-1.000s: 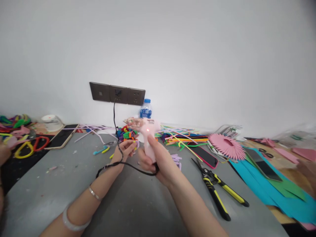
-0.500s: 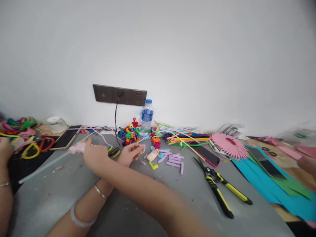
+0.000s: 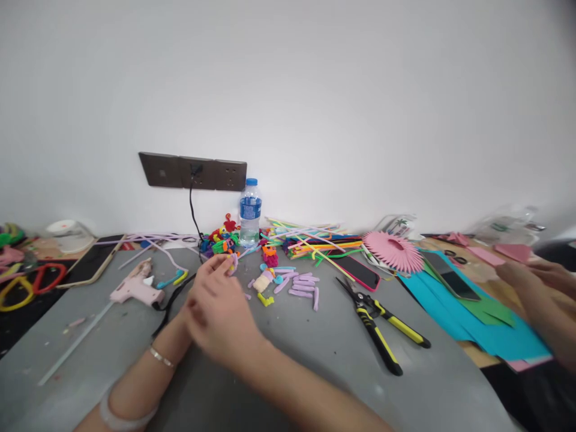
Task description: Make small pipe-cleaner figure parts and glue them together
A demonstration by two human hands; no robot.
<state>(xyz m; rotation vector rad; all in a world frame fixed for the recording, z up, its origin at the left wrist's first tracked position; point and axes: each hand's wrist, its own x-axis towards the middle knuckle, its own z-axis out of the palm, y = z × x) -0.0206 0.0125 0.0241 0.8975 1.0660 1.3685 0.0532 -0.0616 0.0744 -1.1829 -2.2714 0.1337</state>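
Note:
My left hand (image 3: pixel 215 264), with bracelets on its wrist, pinches a small purple piece of pipe cleaner (image 3: pixel 234 264). Across it lies my right hand (image 3: pixel 225 318), hiding much of the left; its own fingers are blurred and partly covered. A pink glue gun (image 3: pixel 137 290) rests on the grey table to the left, a long glue stick (image 3: pixel 76 342) trailing from it. Just right of the hands are a small cream figure (image 3: pixel 262 282) with blue and orange parts, a bent yellow piece (image 3: pixel 266 299) and several short purple pieces (image 3: pixel 302 287).
Yellow-and-black pliers-like cutters (image 3: pixel 375 318) lie open at right. Behind stand a water bottle (image 3: pixel 250 210), colourful pipe cleaner figures (image 3: pixel 225 240) and a pipe cleaner pile (image 3: pixel 315 243). Phones (image 3: pixel 357 271), a pink paper fan (image 3: pixel 391 252) and blue sheets (image 3: pixel 436 300) lie right, near another person's hands (image 3: pixel 531 282).
My right hand has let go of the glue gun and come right, over my left hand. The glue gun now lies on the table. The view has shifted slightly right.

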